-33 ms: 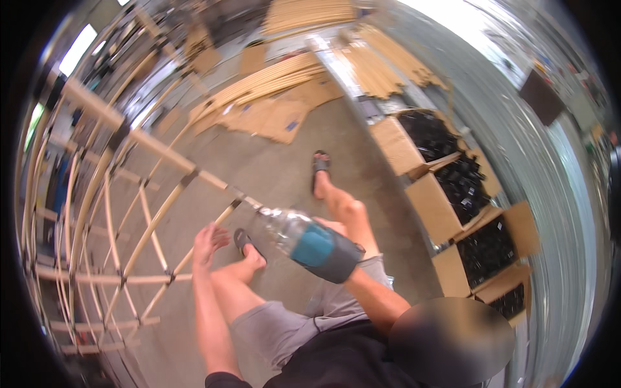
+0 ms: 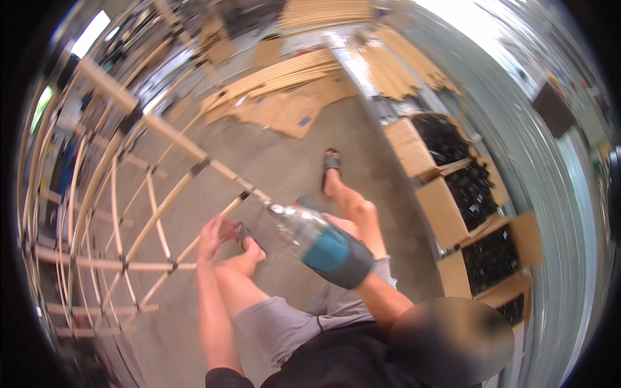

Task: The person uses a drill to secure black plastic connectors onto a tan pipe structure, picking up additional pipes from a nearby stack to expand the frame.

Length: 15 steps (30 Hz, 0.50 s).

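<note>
My right hand [image 2: 346, 226] grips a cordless impact driver [image 2: 333, 252] with a clear-looking silver nose and a teal and dark grey body. Its nose reaches the end of a tan pole [image 2: 174, 137] in a large lattice frame at my left; the exact contact is blurred. Lower on that frame, my left hand [image 2: 217, 236] lies against a slanting tan strut [image 2: 228, 208] with its fingers loosely bent and apart. The hand covers the strut's middle, so I cannot see how it touches there. Dark bands [image 2: 199, 167] wrap the frame's joints.
At the right, cardboard boxes [image 2: 441, 213] of small black parts stand in a row beside long grey lengths [image 2: 530, 187]. Bundled tan poles [image 2: 278, 79] and flat cardboard [image 2: 284, 116] lie ahead on the concrete floor [image 2: 272, 161]. My feet in dark sandals [image 2: 331, 169] are between frame and boxes.
The view has shifted slightly, so most of the scene sits farther right. The impact driver stays at the pole end, and my left hand remains by the same strut.
</note>
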Tool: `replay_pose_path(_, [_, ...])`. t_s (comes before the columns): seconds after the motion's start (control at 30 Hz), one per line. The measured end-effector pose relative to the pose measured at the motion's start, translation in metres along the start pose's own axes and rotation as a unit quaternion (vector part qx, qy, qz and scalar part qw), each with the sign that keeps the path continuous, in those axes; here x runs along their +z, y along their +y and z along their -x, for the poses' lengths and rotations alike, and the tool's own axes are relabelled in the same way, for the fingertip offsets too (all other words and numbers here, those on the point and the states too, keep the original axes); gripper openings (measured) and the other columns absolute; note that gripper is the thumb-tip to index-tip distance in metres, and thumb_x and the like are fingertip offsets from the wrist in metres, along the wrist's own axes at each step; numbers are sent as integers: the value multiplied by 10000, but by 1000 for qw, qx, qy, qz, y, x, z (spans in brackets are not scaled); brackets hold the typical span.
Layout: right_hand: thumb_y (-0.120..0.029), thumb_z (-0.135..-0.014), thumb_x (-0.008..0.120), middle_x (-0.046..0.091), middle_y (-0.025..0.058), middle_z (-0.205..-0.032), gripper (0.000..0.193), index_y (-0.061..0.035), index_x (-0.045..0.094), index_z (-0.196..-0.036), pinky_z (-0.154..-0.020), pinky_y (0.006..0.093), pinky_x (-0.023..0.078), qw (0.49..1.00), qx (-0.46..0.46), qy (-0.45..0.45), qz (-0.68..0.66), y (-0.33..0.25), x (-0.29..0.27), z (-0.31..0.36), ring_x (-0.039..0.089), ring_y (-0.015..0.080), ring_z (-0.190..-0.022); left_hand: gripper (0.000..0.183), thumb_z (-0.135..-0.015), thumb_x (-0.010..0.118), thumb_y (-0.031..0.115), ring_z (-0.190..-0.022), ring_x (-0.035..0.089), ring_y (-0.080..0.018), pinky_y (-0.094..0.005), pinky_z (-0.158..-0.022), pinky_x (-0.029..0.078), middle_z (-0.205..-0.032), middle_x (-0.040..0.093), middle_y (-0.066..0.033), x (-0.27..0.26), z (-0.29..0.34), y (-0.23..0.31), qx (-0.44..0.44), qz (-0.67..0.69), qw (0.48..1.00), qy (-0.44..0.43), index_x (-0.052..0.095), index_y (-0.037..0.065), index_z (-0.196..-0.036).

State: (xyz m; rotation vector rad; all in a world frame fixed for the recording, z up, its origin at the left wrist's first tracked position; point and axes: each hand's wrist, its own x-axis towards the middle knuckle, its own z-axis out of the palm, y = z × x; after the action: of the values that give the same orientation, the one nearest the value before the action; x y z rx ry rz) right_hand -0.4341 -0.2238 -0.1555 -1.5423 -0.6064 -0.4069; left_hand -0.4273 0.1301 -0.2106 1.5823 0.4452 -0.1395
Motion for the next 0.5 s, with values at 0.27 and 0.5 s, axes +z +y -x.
replay_pose_path(0.27, [-85, -686, 745, 625, 115, -910, 715, -19, 441, -1331, -751, 392, 517, 922, -134, -331, 153, 37, 66, -49, 635, 295, -861, 645, -980, 434, 567, -1064, 620, -247, -399, -965, 458, -1196, 622, -180, 35, 88, 67, 147, 141, 972, -119, 494, -8, -1267])
replay_pose_path(0.5, [-154, -676, 759, 645, 168, -900, 538, -40, 444, -1097, -751, 445, 519, 832, 60, -469, 290, 173, 161, 45, 666, 337, -876, 360, -860, 749, 159, -826, 604, -106, -228, -689, 471, -938, 655, -71, 49, -38, -126, 24, 68, 978, 198, 568, -13, -1120])
